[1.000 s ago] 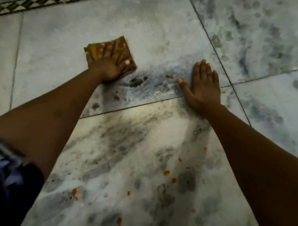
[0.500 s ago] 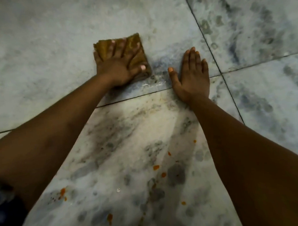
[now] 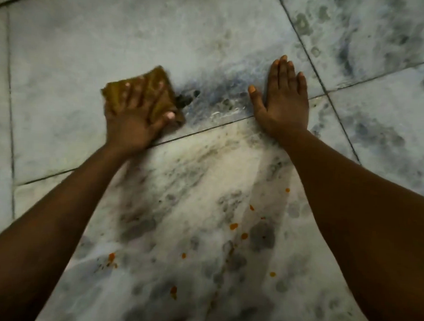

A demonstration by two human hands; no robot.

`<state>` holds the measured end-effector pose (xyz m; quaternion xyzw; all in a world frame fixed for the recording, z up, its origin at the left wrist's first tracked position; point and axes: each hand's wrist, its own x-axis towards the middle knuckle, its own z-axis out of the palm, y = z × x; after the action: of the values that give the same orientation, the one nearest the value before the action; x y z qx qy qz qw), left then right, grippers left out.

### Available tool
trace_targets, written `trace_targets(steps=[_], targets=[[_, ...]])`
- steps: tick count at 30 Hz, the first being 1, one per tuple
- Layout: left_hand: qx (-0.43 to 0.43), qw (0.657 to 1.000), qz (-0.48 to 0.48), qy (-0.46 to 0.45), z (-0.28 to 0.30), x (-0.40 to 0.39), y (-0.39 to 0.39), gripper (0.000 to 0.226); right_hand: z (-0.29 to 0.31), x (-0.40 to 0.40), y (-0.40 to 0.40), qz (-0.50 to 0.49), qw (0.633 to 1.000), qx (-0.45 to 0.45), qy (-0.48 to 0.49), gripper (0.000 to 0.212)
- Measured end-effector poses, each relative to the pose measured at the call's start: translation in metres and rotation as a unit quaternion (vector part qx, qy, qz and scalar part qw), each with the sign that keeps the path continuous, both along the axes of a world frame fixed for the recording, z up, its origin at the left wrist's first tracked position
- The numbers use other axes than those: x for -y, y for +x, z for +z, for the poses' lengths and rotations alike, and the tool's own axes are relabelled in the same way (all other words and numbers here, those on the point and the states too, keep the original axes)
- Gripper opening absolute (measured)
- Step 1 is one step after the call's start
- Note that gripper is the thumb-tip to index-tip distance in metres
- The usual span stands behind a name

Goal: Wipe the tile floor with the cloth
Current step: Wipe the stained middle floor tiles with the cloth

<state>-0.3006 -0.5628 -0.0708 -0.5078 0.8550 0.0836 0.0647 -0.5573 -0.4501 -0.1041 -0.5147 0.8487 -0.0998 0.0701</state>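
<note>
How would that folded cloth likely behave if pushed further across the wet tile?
The cloth looks soft and folded under the left hand, so it would probably bunch or unfold rather than slide stiffly. The tile floor gleams wet there, so it likely glides easily and feels heavier, soaked.

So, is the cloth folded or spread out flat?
Folded: the cloth forms a small thick pad, pressed on the floor under the left hand.

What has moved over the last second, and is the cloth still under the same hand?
The left hand slid the cloth right toward the right hand, then back left, uncovering the dark smudge between them. Nothing was picked up or released. The cloth remains pressed flat under the left hand; the right hand stays braced on the tile floor; the orange specks lie unwiped.
</note>
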Motion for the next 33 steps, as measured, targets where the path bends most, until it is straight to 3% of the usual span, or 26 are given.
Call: trace_targets(steps=[4,6,11,15,20,24,28,31,33], targets=[[-0.004,0.988,0.15,0.025,0.001,0.043,-0.011,0.068,-0.001,0.0,-0.001,-0.005,1.0,-0.011,0.006,0.08],[-0.006,0.985,0.17,0.033,0.001,0.043,-0.043,0.069,-0.001,0.0,0.0,-0.004,1.0,-0.009,0.004,0.081],[-0.021,1.0,0.014,0.006,-0.005,-0.029,-0.085,0.063,0.002,-0.001,0.001,-0.007,1.0,0.0,0.0,0.081],[-0.045,0.998,-0.035,0.001,-0.009,-0.046,-0.023,0.057,0.001,-0.002,0.002,-0.01,1.0,-0.009,-0.001,0.079],[-0.043,0.986,0.162,-0.004,-0.003,0.0,0.054,0.055,0.001,-0.001,0.001,-0.011,1.0,-0.005,-0.006,0.08],[-0.045,0.958,0.284,-0.001,0.0,0.049,0.016,0.064,-0.001,0.0,0.003,-0.014,1.0,-0.007,-0.012,0.079],[-0.06,0.986,0.158,0.005,-0.003,0.066,-0.101,0.071,-0.003,0.0,0.001,-0.018,1.0,-0.017,-0.015,0.078],[-0.053,0.998,0.023,0.018,-0.001,0.031,-0.182,0.07,-0.005,0.0,0.001,-0.034,0.999,-0.019,-0.034,0.078],[-0.041,0.997,-0.064,0.012,-0.002,0.005,-0.195,0.065,-0.003,0.001,0.002,-0.045,0.998,-0.004,-0.038,0.078]])
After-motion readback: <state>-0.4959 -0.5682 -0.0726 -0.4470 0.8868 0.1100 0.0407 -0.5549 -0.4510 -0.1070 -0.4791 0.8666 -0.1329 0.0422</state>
